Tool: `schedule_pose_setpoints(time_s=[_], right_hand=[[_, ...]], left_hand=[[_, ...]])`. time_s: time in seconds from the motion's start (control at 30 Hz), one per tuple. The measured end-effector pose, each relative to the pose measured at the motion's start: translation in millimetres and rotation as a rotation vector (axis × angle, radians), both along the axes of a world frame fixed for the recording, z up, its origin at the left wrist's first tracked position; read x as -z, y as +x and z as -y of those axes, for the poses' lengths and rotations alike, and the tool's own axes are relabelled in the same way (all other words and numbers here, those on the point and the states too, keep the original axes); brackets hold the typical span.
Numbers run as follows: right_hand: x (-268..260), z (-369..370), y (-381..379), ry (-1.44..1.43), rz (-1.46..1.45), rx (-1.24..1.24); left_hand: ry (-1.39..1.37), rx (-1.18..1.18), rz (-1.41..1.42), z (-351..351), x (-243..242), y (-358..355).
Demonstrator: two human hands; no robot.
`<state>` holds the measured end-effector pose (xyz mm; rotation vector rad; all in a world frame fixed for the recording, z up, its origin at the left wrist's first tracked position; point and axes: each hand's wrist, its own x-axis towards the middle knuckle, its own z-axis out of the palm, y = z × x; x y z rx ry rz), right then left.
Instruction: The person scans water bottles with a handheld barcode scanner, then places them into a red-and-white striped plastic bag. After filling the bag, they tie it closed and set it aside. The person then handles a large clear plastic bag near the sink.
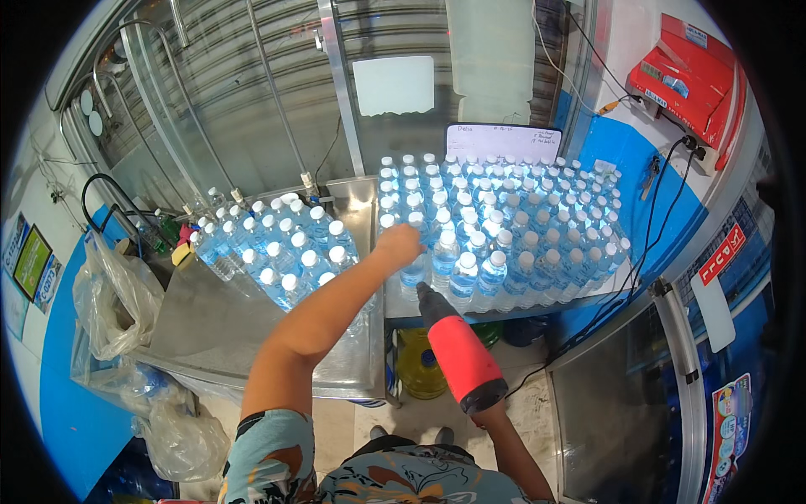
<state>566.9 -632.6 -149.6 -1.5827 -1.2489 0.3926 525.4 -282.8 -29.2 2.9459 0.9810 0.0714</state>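
My left hand (401, 246) is closed around the top of a clear plastic water bottle (412, 276) at the front left of a dense group of bottles. Its cap is hidden under my fingers. In my right hand (490, 414), mostly hidden below the tool, is a red heat gun (465, 359) with a black nozzle. The nozzle tip points at the lower part of that same bottle, close to its side. White-capped bottles with blue labels (465, 277) stand upright in rows to the right of my left hand.
More capped bottles (299, 252) stand on the stainless steel counter (220, 334) at left. A whiteboard with handwriting (504, 142) leans behind the right group. Plastic bags (116, 302) hang at far left. Black cables (655, 233) run down the right wall. A yellow container (420, 368) sits underneath.
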Motion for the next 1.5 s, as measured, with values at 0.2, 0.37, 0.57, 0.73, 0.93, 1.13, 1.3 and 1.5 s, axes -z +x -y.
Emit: schedule_pose_setpoints(time_s=[0.2, 0.37, 0.57, 0.73, 0.93, 1.13, 1.3, 1.5], right_hand=[[19.1, -5.8, -4.3, -0.001, -0.184, -0.030], [18.2, 7.6, 6.0, -0.177, 0.103, -0.028], [-58.2, 49.8, 30.9, -0.004, 0.452, 0.095], [-152.0, 48.8, 89.2, 0.131, -0.426, 0.341], [-205.5, -35.1, 258.9, 0.187, -0.176, 0.317], [-165.6, -130.4, 414.5, -0.227, 0.305, 0.798], [-137.3, -176.0, 479.0, -0.431, 0.331, 0.871], [-96.3, -191.8, 533.4, -0.484, 0.521, 0.876]], left_hand=[[-0.032, -0.156, 0.031, 12.2, -5.9, 0.6], [-0.061, 0.013, 0.047, 9.4, -18.0, -21.2], [-0.118, 0.197, 0.030, 7.8, -33.2, -53.9], [-0.101, 0.296, 0.106, 10.9, -20.3, -58.0], [-0.090, 0.205, 0.102, 10.9, 4.0, -36.9], [-0.139, 0.058, 0.175, 17.9, 1.8, -30.8], [-0.176, -0.017, 0.221, 27.5, -4.0, -33.2], [-0.197, -0.081, 0.295, 28.6, 1.5, -36.9]])
